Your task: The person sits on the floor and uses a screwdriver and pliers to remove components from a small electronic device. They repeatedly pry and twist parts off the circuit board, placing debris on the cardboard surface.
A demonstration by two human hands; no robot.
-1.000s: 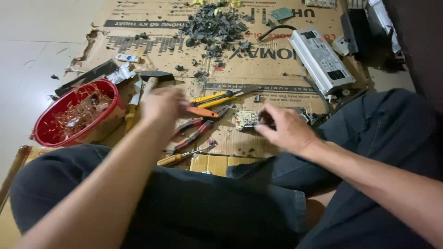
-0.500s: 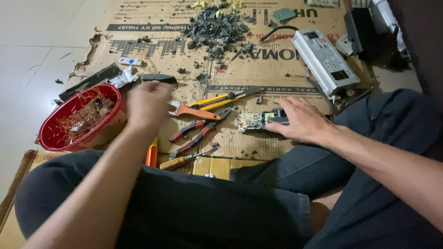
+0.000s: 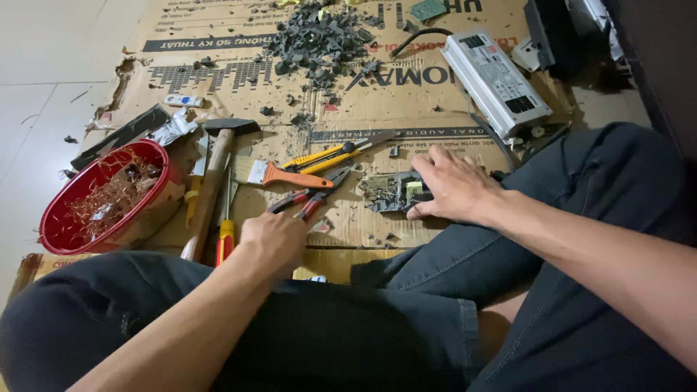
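- Red round plastic bowl (image 3: 54, 218), far left on the torn brown cardboard sheet (image 3: 239, 80): it held a tangle of copper-coloured wire scraps. It sat at the cardboard's edge, so a knock from your knee could have tipped the wire onto the floor.
- Wooden-handled hammer with a dark steel head (image 3: 210, 174), just right of the bowl, lay beside a red-and-yellow-handled screwdriver (image 3: 226, 234). Both were close to your left hand (image 3: 272, 241); a careless sweep could have sent them rolling.
- Your left hand was closed around the handles of the red-handled pliers (image 3: 314, 194), fingers curled tight, the tool's nose pointing up and right. A slip of that grip could have driven the nose towards your other hand.
- Orange-handled flat paintbrush (image 3: 279, 174) and yellow utility knife (image 3: 327, 154) lay just above the pliers. I could not tell whether the blade was out; if it was, reaching across risked a cut.
- Dark, broken circuit board with a pale block component (image 3: 396, 192) lay on the cardboard right of centre. Your right hand (image 3: 454, 185) pressed it down, fingers spread over its right edge. Jagged edges could have nicked those fingertips.
- Grey metal rectangular power-supply case (image 3: 494, 80), upper right, and the heap of dark plastic fragments (image 3: 319, 36) stood well apart.
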